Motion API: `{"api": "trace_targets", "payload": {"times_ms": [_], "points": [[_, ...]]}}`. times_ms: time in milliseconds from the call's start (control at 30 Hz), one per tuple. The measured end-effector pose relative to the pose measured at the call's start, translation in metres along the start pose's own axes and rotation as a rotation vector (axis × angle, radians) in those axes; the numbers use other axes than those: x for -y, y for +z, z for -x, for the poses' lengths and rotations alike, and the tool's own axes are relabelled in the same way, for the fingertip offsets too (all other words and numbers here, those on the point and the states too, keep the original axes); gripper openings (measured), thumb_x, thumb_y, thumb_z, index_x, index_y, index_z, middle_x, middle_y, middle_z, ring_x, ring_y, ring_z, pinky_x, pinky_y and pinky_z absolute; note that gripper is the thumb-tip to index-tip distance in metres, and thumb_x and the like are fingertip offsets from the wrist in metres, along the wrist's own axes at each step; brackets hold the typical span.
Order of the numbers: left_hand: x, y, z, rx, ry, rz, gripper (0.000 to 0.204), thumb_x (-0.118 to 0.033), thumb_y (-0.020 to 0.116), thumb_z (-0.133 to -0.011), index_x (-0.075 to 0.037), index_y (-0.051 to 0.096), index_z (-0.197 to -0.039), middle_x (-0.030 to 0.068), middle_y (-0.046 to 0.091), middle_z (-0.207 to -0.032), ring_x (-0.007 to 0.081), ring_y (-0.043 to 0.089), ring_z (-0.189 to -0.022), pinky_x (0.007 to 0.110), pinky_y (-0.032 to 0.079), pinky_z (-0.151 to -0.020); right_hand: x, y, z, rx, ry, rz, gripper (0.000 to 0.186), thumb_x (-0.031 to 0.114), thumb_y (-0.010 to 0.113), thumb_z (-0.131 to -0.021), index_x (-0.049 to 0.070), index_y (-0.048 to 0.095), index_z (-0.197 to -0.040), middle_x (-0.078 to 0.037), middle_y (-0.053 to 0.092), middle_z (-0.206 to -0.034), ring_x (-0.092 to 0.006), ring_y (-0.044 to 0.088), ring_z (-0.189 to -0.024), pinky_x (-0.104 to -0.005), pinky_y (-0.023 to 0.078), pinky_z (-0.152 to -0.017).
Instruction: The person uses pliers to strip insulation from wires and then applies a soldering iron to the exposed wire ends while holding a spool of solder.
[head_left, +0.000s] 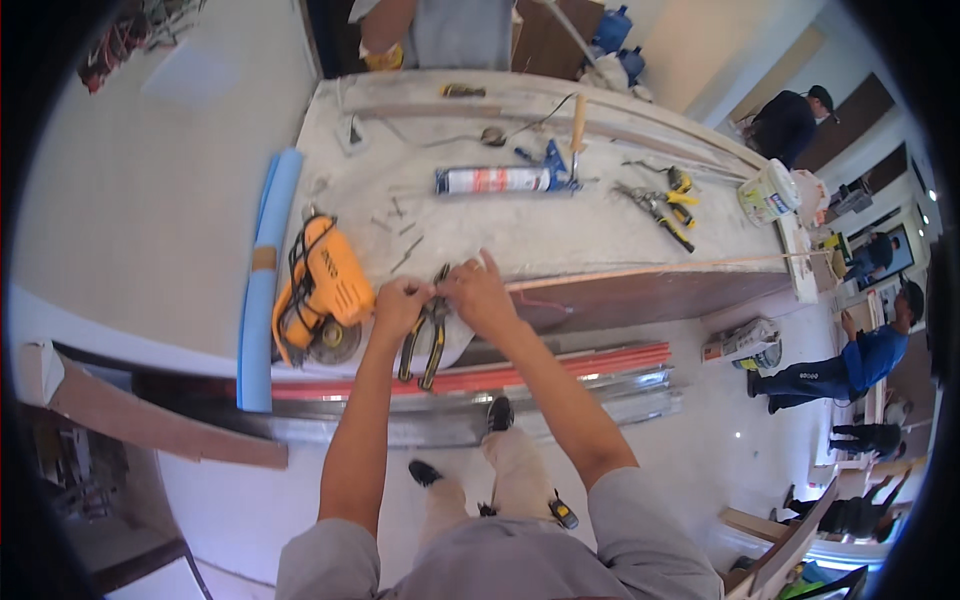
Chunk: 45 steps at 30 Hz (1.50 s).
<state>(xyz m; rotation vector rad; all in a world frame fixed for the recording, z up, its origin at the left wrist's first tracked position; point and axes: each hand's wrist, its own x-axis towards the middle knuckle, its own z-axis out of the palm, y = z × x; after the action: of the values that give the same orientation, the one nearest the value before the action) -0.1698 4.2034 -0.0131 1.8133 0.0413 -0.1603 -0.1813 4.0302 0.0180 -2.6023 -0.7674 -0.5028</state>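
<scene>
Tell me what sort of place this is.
Probably an indoor building or fit-out site, though a workshop is possible: an orange power tool, a caulking gun and a white bucket sit on one worktop.

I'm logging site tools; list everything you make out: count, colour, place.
workbench: 1, whitish, centre
pliers: 1, black-yellow, bench front
power tool: 1, orange, bench left
caulking gun: 1, blue, bench middle
wooden-handled tool: 1, tan, bench back
hand tools: at least 2, yellow-black, bench right
bucket: 1, white, bench's right end
sheet roll: 1, light blue, bench's left
strips: several, red, below bench
jugs: at least 2, blue, top
other people: at least 5, mixed clothing, mostly right
left hand: 1, bare, at pliers
right hand: 1, bare, at pliers
</scene>
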Motion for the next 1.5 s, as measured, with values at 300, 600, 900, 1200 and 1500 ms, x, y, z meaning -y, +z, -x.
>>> {"api": "trace_targets", "payload": {"times_ms": [300, 600, 900, 1200, 1500], "points": [[-0.021, 0.002, 0.002, -0.006, -0.069, 0.106, 0.009, -0.004, 0.067, -0.079, 0.005, 0.067, -0.083, 0.0058, 0.065, -0.075, 0.0103, 0.058, -0.069, 0.023, 0.045, -0.063, -0.001, -0.002, -0.001, -0.058, -0.044, 0.09, 0.01, 0.011, 0.057, -0.076, 0.014, 0.066, -0.081, -0.004, 0.057, -0.085, -0.0227, 0.056, -0.095, -0.0516, 0.03, -0.106], [-0.013, 0.002, -0.008, 0.029, -0.069, 0.047, 0.013, -0.006, 0.068, -0.079, 0.005, 0.068, -0.085, 0.0059, 0.065, -0.075, 0.0106, 0.058, -0.069, 0.023, 0.045, -0.063, -0.004, -0.001, 0.008, -0.072, -0.148, 0.132, 0.015, 0.01, 0.057, -0.076, 0.011, 0.065, -0.089, -0.003, 0.056, -0.088, -0.0231, 0.054, -0.098, -0.0513, 0.028, -0.108], [-0.004, -0.003, -0.013, 0.097, 0.097, -0.305, 0.024, -0.02, 0.066, -0.083, 0.001, 0.07, -0.092, 0.01, 0.069, -0.082, 0.0149, 0.061, -0.074, 0.029, 0.047, -0.07, -0.001, 0.006, 0.022, -0.102, -0.133, 0.234, 0.02, 0.014, 0.055, -0.078, 0.011, 0.066, -0.095, -0.005, 0.058, -0.087, -0.0227, 0.056, -0.099, -0.0567, 0.025, -0.109], [-0.017, 0.001, -0.02, 0.149, -0.031, -0.161, 0.022, -0.014, 0.063, -0.089, 0.006, 0.066, -0.096, 0.0057, 0.064, -0.081, 0.0098, 0.055, -0.071, 0.025, 0.045, -0.065, -0.001, 0.003, 0.033, -0.227, -0.149, 0.324, 0.015, 0.016, 0.057, -0.077, 0.009, 0.069, -0.084, -0.002, 0.058, -0.09, -0.0224, 0.056, -0.099, -0.0558, 0.025, -0.111], [-0.015, -0.005, 0.005, 0.032, -0.001, -0.262, 0.037, -0.034, 0.063, -0.085, 0.0, 0.07, -0.098, 0.0104, 0.069, -0.083, 0.0166, 0.059, -0.075, 0.033, 0.046, -0.07, 0.009, -0.01, 0.087, 0.031, 0.185, 0.232, 0.034, 0.01, 0.052, -0.08, 0.01, 0.06, -0.113, -0.011, 0.06, -0.106, -0.0293, 0.058, -0.095, -0.0501, 0.037, -0.096]]}}
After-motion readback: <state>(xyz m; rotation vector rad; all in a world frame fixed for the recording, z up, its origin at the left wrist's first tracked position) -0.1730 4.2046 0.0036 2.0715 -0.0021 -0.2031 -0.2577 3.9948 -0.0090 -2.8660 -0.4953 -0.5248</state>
